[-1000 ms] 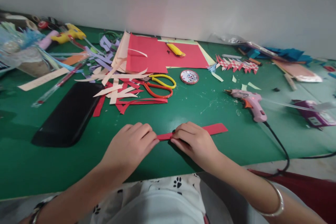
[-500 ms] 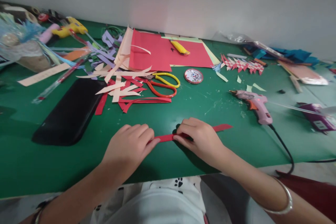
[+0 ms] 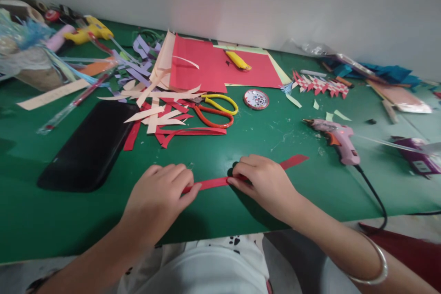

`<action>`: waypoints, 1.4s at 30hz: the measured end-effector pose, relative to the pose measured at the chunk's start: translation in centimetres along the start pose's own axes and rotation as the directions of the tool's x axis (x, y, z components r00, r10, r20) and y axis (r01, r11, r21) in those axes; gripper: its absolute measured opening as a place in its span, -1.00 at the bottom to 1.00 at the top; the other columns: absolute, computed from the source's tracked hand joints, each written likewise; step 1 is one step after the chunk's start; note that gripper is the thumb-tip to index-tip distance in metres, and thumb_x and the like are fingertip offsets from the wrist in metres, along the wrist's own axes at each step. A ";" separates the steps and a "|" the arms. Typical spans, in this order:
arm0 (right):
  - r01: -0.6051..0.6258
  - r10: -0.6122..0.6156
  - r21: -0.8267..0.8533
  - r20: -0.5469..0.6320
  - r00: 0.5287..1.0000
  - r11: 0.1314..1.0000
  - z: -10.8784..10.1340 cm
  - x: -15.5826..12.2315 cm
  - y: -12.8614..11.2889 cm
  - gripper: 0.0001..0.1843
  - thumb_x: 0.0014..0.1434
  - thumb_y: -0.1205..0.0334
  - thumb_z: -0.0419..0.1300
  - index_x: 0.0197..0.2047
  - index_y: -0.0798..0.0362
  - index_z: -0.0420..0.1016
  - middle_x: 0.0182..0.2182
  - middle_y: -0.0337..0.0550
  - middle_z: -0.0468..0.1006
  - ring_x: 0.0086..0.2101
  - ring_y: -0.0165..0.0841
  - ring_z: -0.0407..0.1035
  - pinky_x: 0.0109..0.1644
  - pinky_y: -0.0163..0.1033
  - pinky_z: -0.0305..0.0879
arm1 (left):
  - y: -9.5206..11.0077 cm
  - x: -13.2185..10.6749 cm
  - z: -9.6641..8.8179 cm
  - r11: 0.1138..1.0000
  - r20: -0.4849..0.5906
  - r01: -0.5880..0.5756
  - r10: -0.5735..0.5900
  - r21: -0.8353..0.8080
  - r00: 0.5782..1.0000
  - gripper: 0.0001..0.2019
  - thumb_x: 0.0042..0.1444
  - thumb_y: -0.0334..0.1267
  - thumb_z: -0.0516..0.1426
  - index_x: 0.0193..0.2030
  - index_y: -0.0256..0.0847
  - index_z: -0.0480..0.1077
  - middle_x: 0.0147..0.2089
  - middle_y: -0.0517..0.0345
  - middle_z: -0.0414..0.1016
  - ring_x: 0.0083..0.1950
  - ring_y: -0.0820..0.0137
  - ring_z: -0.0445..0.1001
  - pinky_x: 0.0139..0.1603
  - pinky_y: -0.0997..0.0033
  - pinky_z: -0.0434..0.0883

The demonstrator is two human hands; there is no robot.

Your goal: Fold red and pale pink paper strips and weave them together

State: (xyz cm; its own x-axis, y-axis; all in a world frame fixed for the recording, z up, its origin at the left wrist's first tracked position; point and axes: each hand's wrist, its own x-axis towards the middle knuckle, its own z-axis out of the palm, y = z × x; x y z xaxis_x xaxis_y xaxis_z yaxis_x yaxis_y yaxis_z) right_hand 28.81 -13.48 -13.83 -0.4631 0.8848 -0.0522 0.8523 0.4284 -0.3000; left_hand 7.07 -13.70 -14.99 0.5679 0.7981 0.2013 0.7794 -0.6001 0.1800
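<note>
A narrow red paper strip (image 3: 214, 183) stretches between my two hands, just above or on the green tabletop near its front edge. My left hand (image 3: 160, 197) is closed on the strip's left part, thumb and fingers pinching it. My right hand (image 3: 260, 183) pinches it further right, and the strip's loose end sticks out beyond that hand. Behind the hands lie scissors (image 3: 218, 121) with yellow and orange-red handles, beside a pile of cut red and peach paper strips (image 3: 161, 119).
A black phone-like slab (image 3: 89, 147) lies at left. Red paper sheets (image 3: 200, 66) with a yellow cutter (image 3: 237, 60) are at the back. A round tin lid (image 3: 256, 99) sits mid-table. At right is a pink glue gun (image 3: 336, 138) with its cord; a woven red-and-white paper piece (image 3: 320, 84) lies behind.
My left hand has slid left along the strip, so more red paper shows between the hands. My right hand stays nearly in place. The view has shifted slightly.
</note>
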 end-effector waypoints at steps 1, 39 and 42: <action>0.001 -0.001 -0.004 0.003 1.000 1.000 0.0 0.0 0.0 -0.79 0.16 0.16 0.10 -0.45 0.06 0.39 -0.52 -0.25 0.40 -0.44 -0.44 0.25 -0.41 -0.33 0.01 | -0.2 -0.2 -0.1 1.000 -0.002 0.013 -0.013 -0.011 1.000 -0.75 0.15 -0.31 -0.05 -0.56 -0.21 0.18 -0.57 0.28 0.21 -0.54 0.48 0.16 -0.41 0.40 0.01; 0.057 -0.060 -0.028 -0.101 0.993 0.998 1.0 -0.1 -0.3 -0.80 0.14 0.20 0.11 -0.49 0.07 0.35 -0.53 -0.24 0.36 -0.45 -0.42 0.19 -0.39 -0.30 0.01 | 0.6 -3.7 -0.6 0.991 -0.027 -0.114 0.116 0.066 0.993 -0.67 0.18 -0.35 -0.09 0.05 -0.23 0.29 -0.04 -0.01 0.37 -0.08 0.27 0.35 -0.09 0.28 0.26; 0.079 -0.081 -0.019 -0.136 0.987 0.997 1.4 0.0 -0.4 -0.78 0.15 0.18 0.10 -0.49 0.07 0.36 -0.52 -0.24 0.37 -0.44 -0.41 0.20 -0.37 -0.30 0.02 | 2.6 -3.1 0.0 0.985 0.018 -0.154 0.153 0.072 0.988 -0.55 0.17 -0.13 -0.05 0.15 -0.30 0.21 0.03 -0.07 0.35 -0.03 0.20 0.31 -0.03 0.22 0.24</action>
State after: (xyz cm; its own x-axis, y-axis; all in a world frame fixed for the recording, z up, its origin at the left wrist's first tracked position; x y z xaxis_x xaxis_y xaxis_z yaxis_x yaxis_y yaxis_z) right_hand 28.17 -13.95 -15.05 -0.4933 0.8638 0.1023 0.8174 0.5006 -0.2850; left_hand 7.38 -17.73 -15.14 0.6853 0.6977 0.2088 0.6997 -0.7103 0.0766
